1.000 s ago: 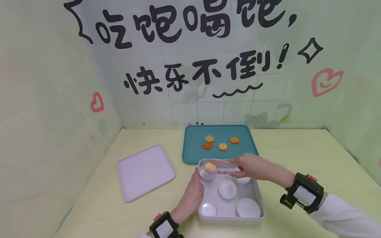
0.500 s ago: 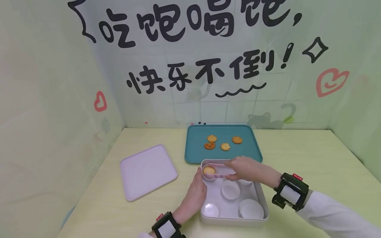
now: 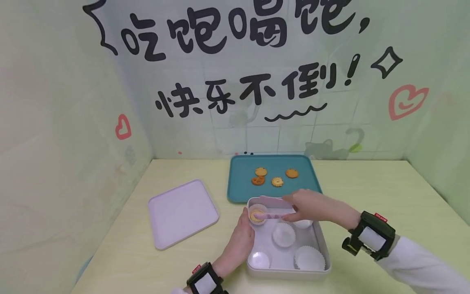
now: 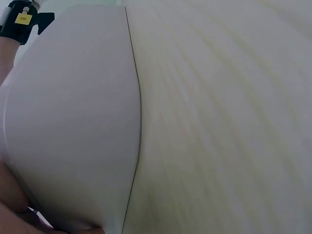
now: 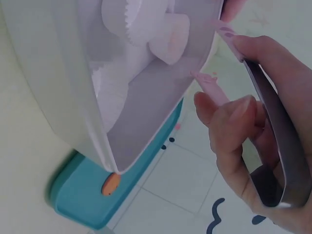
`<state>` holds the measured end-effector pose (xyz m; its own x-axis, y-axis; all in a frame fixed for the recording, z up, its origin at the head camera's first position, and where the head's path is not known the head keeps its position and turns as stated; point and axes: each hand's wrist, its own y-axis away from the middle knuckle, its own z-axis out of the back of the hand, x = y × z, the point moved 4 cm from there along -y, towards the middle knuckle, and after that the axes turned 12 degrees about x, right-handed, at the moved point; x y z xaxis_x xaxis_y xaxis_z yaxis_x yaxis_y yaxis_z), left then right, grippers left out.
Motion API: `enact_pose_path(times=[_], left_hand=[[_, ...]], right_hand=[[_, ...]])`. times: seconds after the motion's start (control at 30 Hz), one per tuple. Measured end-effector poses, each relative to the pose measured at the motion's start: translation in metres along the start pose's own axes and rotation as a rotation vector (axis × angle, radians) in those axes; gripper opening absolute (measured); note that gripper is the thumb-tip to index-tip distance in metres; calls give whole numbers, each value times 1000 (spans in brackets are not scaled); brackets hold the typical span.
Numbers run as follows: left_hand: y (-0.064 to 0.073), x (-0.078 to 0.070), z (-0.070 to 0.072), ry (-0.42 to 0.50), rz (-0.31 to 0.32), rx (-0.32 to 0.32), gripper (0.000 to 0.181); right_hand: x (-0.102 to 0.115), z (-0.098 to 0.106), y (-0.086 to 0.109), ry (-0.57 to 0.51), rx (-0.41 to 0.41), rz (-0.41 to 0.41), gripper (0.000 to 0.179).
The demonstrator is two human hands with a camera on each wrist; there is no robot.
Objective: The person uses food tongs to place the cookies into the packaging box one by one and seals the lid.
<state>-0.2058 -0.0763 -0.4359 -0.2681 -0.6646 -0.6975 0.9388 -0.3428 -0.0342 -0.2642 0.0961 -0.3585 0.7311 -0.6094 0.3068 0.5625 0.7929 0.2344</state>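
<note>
My right hand [image 3: 312, 206] holds a pair of tongs [image 5: 280, 117] with pink tips and dark metal arms. The tongs' arms are spread over the top left of a white box [image 3: 323, 241]. A round yellow cookie [image 3: 253, 215] lies in a white paper cup [image 3: 259, 207] in that corner, partly covered by one pink tip. My left hand [image 3: 238, 239] rests along the box's left wall, its fingers fairly straight. At the bottom of the left wrist view, a fingertip [image 4: 92, 230] touches the outer wall.
Several other paper cups, one in the middle [image 3: 284, 234], stand in the box. Behind it lies a teal tray [image 3: 238, 190] bearing several cookies and a pretzel [image 3: 258, 181]. A lilac tray [image 3: 183, 214] lies on the table [image 3: 367, 192] to the left.
The right hand lowered the cookie into the corner cup, and the tongs have spread apart and let go of it. The left hand keeps its place at the box.
</note>
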Motion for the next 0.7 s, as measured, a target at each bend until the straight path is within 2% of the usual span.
enact_pose_path(times=[0.13, 0.2, 0.27, 0.43, 0.7], left_hand=[[0, 0, -1, 17, -4, 7, 46], [0, 1, -1, 15, -5, 4, 46], [-1, 2, 0, 15, -5, 1, 46], [-1, 3, -1, 34, 7, 3, 45], [0, 2, -3, 18, 21, 3, 45]], right_hand=[[-12, 11, 14, -129, 19, -48, 33], [-23, 17, 18, -179, 15, -86, 47], [-34, 23, 19, -188, -8, -112, 54], [-65, 28, 12, -153, -59, -150, 50], [-97, 15, -7, -137, -3, -214, 34]])
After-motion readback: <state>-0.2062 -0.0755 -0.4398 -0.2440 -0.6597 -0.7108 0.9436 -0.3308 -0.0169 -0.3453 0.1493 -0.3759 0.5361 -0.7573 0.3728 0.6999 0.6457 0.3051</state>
